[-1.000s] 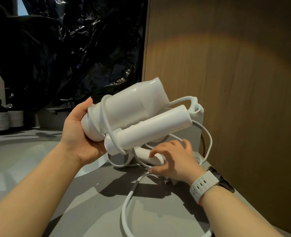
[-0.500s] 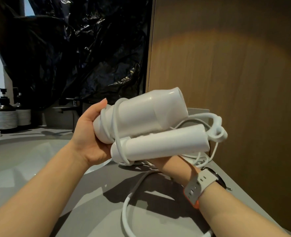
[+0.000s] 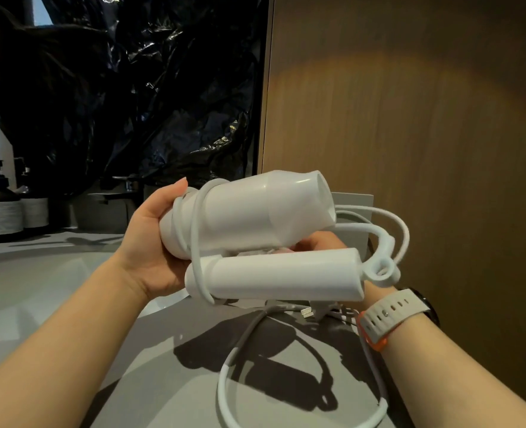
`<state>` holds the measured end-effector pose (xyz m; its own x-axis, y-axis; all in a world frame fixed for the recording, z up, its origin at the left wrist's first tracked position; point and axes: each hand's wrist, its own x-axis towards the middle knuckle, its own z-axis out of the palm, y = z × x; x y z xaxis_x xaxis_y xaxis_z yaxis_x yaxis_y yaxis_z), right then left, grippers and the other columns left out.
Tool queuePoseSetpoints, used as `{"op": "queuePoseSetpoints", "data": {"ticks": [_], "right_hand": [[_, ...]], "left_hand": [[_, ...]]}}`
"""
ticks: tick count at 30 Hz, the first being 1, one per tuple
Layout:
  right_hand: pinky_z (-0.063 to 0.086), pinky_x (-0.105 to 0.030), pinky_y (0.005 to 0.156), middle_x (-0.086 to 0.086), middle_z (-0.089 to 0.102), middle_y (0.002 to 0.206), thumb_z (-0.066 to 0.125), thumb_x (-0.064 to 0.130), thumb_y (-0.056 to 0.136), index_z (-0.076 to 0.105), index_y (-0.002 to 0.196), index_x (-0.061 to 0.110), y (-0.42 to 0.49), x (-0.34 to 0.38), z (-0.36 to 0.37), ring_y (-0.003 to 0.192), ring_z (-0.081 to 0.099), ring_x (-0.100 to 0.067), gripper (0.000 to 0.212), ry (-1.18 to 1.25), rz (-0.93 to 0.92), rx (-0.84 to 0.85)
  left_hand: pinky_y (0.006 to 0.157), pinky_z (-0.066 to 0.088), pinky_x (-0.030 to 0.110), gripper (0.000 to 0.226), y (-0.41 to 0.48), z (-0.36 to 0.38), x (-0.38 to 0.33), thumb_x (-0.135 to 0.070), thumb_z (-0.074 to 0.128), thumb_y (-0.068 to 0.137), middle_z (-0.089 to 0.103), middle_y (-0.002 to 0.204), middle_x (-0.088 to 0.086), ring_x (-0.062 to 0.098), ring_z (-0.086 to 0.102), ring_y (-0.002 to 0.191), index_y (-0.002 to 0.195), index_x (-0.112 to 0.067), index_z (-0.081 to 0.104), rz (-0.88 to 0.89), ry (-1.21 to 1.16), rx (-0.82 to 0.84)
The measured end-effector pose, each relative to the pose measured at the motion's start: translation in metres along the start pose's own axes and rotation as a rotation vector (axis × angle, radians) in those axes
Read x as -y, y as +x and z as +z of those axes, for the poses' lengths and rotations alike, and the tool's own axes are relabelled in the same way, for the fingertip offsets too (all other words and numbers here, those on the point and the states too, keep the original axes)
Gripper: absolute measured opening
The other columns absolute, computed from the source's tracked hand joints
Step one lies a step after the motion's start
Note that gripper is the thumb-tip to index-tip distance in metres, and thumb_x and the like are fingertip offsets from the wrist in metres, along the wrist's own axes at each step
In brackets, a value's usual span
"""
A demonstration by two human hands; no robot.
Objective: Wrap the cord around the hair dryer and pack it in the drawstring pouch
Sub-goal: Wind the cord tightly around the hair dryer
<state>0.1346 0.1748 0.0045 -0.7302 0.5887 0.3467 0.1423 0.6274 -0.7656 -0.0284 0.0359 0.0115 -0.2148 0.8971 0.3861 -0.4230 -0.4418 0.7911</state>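
Dryer [image 3: 249,217]: white, folded, held in the air above the grey counter [image 3: 163,381]. The barrel lies roughly level with the nozzle to the right, and the handle is folded parallel beneath it. Cord [image 3: 196,230]: white, several turns round the barrel's rear end at left and one loop down round the hinge. At right it leaves the handle base in a small coil and wider loops. A slack length lies on the counter below and is cut off by the bottom edge.

Obscured: the plug end under the handle is hard to make out. The right hand [image 3: 317,242] sits behind the dryer, and only a patch shows between barrel and handle, above the watch [image 3: 391,316].

Grip: the left hand [image 3: 153,242] cups the barrel's rear end, thumb raised against it, with the fingers hidden behind and the palm pressed over the cord turns. The right hand touches the dryer's far side, and it cannot be told whether its fingers curl or lie straight.
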Motion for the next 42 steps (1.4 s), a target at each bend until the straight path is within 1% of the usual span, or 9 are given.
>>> {"op": "queuePoseSetpoints", "data": {"ticks": [4,6,11,17,21,26,31,34,42], "right_hand": [[0.042,-0.016,0.051,0.003,0.05,0.047,0.055,0.0,0.088,0.049,0.056,0.012,-0.013,0.013,-0.007,0.044,0.047,-0.003,0.035,-0.063,0.057,0.015],[0.032,-0.008,0.038,0.008,0.042,0.036,0.051,-0.007,0.086,0.045,0.052,0.012,-0.012,0.009,-0.009,0.031,0.038,-0.002,0.04,-0.13,0.111,-0.061],[0.038,-0.012,0.046,-0.005,0.06,0.064,0.061,0.007,0.085,0.068,0.079,-0.004,-0.016,0.011,-0.012,0.053,0.047,-0.006,0.014,-0.1,0.066,-0.129],[0.036,-0.011,0.042,0.012,0.053,0.043,0.068,0.021,0.083,0.065,0.061,0.013,-0.018,0.019,-0.017,0.04,0.045,0.003,0.023,-0.009,0.029,-0.204],[0.032,-0.014,0.04,0.009,0.047,0.04,0.066,0.024,0.084,0.068,0.066,0.009,-0.018,0.027,-0.019,0.036,0.039,-0.001,0.024,0.024,0.02,-0.344],[0.037,-0.022,0.054,0.014,0.061,0.056,0.062,0.028,0.086,0.068,0.064,0.021,-0.021,0.034,-0.011,0.063,0.053,-0.006,0.024,-0.123,-0.072,-0.427],[0.05,-0.033,0.073,0.006,0.069,0.084,0.057,0.03,0.087,0.073,0.086,0.022,-0.02,0.031,0.002,0.087,0.059,-0.016,0.018,-0.316,-0.108,-0.382],[0.051,-0.041,0.078,0.007,0.069,0.086,0.057,0.029,0.087,0.071,0.091,0.026,-0.021,0.029,0.014,0.089,0.059,-0.016,0.015,-0.377,-0.141,-0.32],[0.051,-0.038,0.076,0.007,0.07,0.079,0.054,0.033,0.089,0.073,0.087,0.028,-0.025,0.026,0.011,0.081,0.061,-0.011,0.02,-0.281,-0.168,-0.28]], "left_hand": [[0.053,0.055,0.034,0.03,-0.001,-0.003,-0.002,-0.041,0.071,0.053,0.067,0.069,0.004,0.022,0.064,0.057,0.072,-0.018,0.074,-0.051,0.099,0.011],[0.061,0.055,0.041,0.053,0.001,-0.007,-0.002,-0.038,0.085,0.034,0.066,0.077,0.007,0.024,0.064,0.064,0.081,-0.018,0.071,-0.1,0.167,0.037],[0.063,0.055,0.044,0.066,0.001,-0.008,-0.001,-0.04,0.087,0.028,0.065,0.09,0.01,0.026,0.064,0.074,0.088,-0.019,0.068,-0.148,0.384,0.125],[0.059,0.05,0.037,0.04,0.001,-0.001,0.0,-0.032,0.07,0.042,0.063,0.084,0.005,0.021,0.062,0.069,0.082,-0.026,0.068,-0.078,0.475,0.117],[0.052,0.049,0.033,0.049,0.003,0.005,0.008,-0.034,0.07,0.038,0.06,0.085,0.002,0.018,0.061,0.069,0.086,-0.029,0.065,0.004,0.553,0.044],[0.053,0.053,0.029,0.054,0.007,0.007,0.015,-0.034,0.073,0.035,0.058,0.089,0.0,0.013,0.063,0.068,0.089,-0.032,0.063,0.058,0.569,-0.028],[0.054,0.054,0.029,0.06,0.007,0.002,0.018,-0.028,0.079,0.042,0.056,0.098,0.002,0.019,0.06,0.079,0.098,-0.03,0.057,0.007,0.648,-0.042],[0.059,0.056,0.034,0.058,0.007,-0.001,0.022,-0.028,0.079,0.049,0.056,0.1,0.003,0.022,0.06,0.082,0.101,-0.029,0.054,-0.024,0.744,-0.04],[0.061,0.056,0.034,0.063,0.004,-0.002,0.024,-0.036,0.083,0.045,0.055,0.109,0.003,0.026,0.062,0.089,0.101,-0.045,0.057,-0.077,0.794,-0.041]]}}
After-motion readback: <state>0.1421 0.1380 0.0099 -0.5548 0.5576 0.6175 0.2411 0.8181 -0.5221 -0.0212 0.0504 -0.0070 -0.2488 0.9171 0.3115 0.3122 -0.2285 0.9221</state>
